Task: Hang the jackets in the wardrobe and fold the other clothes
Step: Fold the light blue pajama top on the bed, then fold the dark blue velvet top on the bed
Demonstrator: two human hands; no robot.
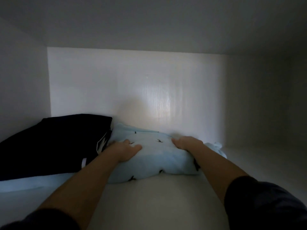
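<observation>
Your hands hold a folded light-blue garment (159, 156) on a white wardrobe shelf (166, 196).

Your left hand (124, 151) grips the bundle's left edge, thumb laid on top; your right hand (186, 143) curls over its far right corner. The bundle, dotted with small dark marks, lies touching a folded dark garment (54, 143) on its left. Behind, the back panel (132, 83) catches a pale glare.

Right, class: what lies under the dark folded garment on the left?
A pale blue fabric edge shows beneath the dark garment along its front; how far back it reaches is covered.
</observation>
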